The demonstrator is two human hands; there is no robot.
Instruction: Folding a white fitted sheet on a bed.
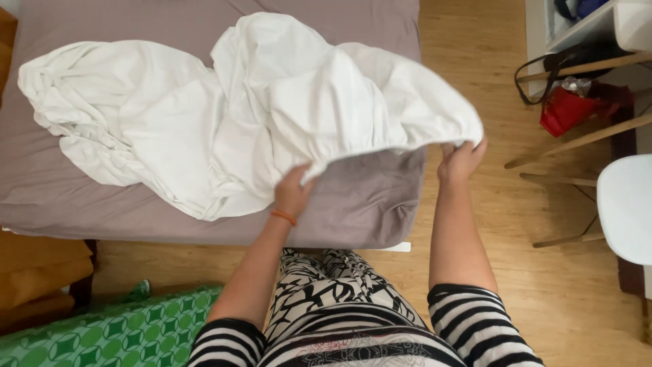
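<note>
A crumpled white fitted sheet [224, 115] lies across a bed with a grey-mauve mattress cover [353, 204]. My left hand [293, 191] grips the sheet's gathered elastic edge near the bed's front. An orange band circles that wrist. My right hand [462, 160] holds the same elastic edge farther right, past the bed's corner. Between the two hands the edge is lifted off the mattress and stretched in an arc.
Wooden floor [543, 285] runs along the bed's right side. A white chair [628, 204] with wooden legs stands at the right, with a red bag [567, 109] and a white shelf behind it. A green patterned cloth [115, 333] and an orange-brown cushion [37, 272] sit bottom left.
</note>
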